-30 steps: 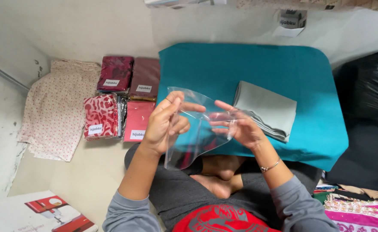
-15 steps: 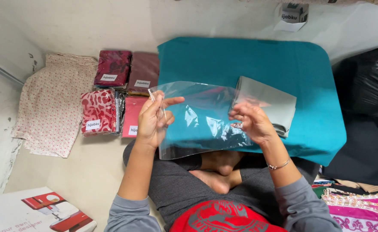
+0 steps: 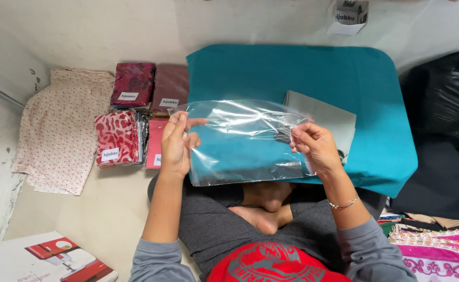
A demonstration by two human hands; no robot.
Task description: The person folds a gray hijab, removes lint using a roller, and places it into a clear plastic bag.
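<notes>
Clear plastic bag [image 3: 242,141] is stretched flat between both hands, left hand [image 3: 176,146] and right hand [image 3: 315,146] pinching its side edges above the teal surface [image 3: 380,104]. It looks empty; the folded grey cloth [image 3: 328,117] lies unpacked behind it.

Glossy clear plastic bag [image 3: 242,141]; matt teal cloth [image 3: 302,73]

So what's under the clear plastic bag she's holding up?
Through the clear plastic bag, held by the left hand and right hand, the teal cloth shows. The folded grey fabric lies partly behind its right edge; glare hides detail.
</notes>
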